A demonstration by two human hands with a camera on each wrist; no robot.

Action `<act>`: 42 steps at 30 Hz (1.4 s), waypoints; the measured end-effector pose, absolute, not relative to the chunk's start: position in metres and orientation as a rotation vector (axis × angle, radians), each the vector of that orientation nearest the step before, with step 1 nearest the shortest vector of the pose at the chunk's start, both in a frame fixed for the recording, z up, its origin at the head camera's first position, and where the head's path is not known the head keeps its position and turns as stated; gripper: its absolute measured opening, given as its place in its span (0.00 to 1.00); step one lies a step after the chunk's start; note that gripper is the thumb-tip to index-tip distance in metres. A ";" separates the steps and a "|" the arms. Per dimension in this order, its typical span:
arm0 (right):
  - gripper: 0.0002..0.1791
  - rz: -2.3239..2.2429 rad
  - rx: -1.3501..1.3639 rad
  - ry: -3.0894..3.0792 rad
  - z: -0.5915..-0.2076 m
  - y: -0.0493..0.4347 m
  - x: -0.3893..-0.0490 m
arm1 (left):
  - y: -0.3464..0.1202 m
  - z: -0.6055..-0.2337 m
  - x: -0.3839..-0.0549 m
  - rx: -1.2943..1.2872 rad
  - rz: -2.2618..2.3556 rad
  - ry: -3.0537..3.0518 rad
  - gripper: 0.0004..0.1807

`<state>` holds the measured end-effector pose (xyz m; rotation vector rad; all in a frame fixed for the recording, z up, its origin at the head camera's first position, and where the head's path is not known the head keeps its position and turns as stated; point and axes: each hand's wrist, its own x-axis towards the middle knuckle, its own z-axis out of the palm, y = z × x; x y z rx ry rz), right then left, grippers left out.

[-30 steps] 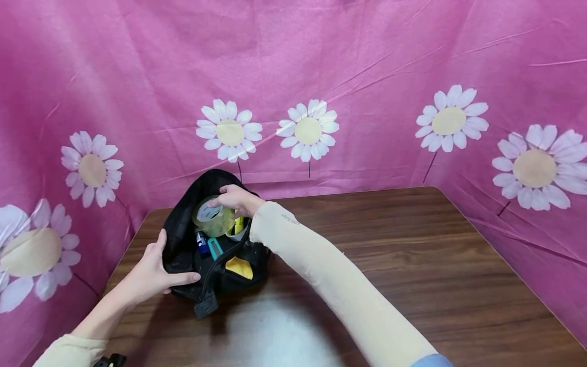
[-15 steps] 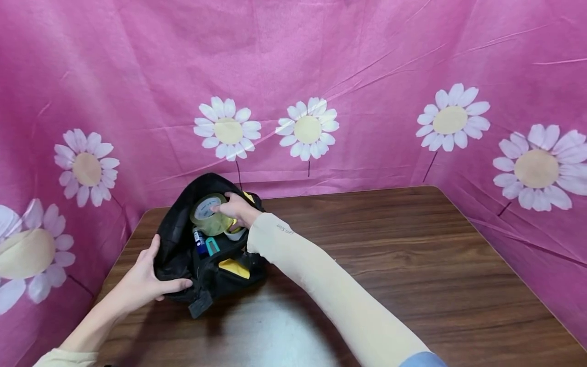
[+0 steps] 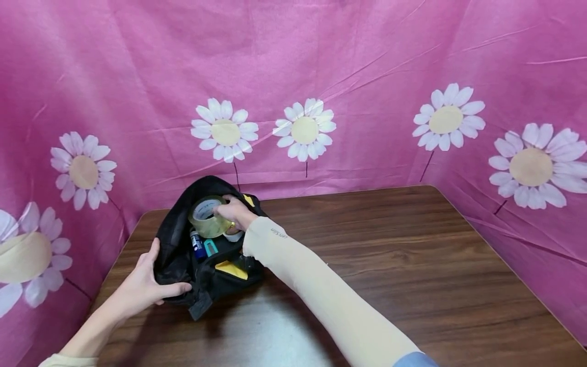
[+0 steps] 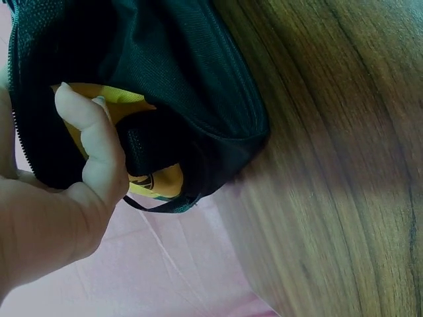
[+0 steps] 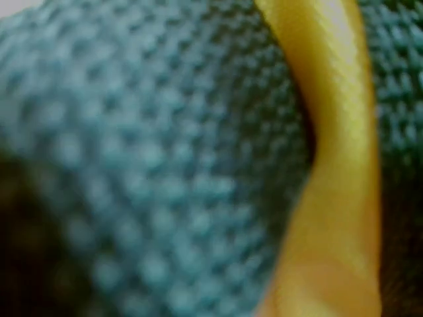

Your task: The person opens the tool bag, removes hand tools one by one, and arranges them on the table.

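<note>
On the left of the table, a black zip bag (image 3: 229,285) with yellow patches stands with its mouth spread wide. My left hand (image 3: 144,288) grips its near left edge, the thumb over the rim; in the left wrist view that thumb (image 4: 99,145) bends against the fabric. Reaching inside, my right hand (image 3: 236,211) pinches a roll of clear packing tape (image 3: 206,224), thumb in its core, other fingers partly hidden behind it. Below the roll are a blue glue stick (image 3: 198,246), a teal piece (image 3: 211,248) and a white ring-like item (image 3: 234,236).
The wooden table (image 3: 390,255) extends far to the right of the bag. A pink cloth (image 3: 357,61) with printed daisies hangs behind and at both sides. Close, blurred dark fabric (image 5: 165,165) and a yellow strip (image 5: 337,152) fill the right wrist view.
My right hand has sunk slightly deeper beside the tape roll, its thumb now in the core. The bag's near left edge has been drawn a little outward by my left hand.
</note>
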<state>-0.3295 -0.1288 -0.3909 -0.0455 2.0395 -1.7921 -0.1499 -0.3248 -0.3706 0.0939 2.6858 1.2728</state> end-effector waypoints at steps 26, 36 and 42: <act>0.33 -1.842 -0.123 1.961 -0.392 -0.128 -0.329 | -0.330 -0.370 -0.152 0.084 1.273 2.694 0.72; 0.35 -1.823 -0.071 1.929 -0.382 -0.125 -0.325 | -0.325 -0.372 -0.154 0.093 1.278 2.704 0.73; 0.33 -1.797 -0.063 1.936 -0.381 -0.121 -0.325 | -0.323 -0.373 -0.155 0.095 1.277 2.704 0.73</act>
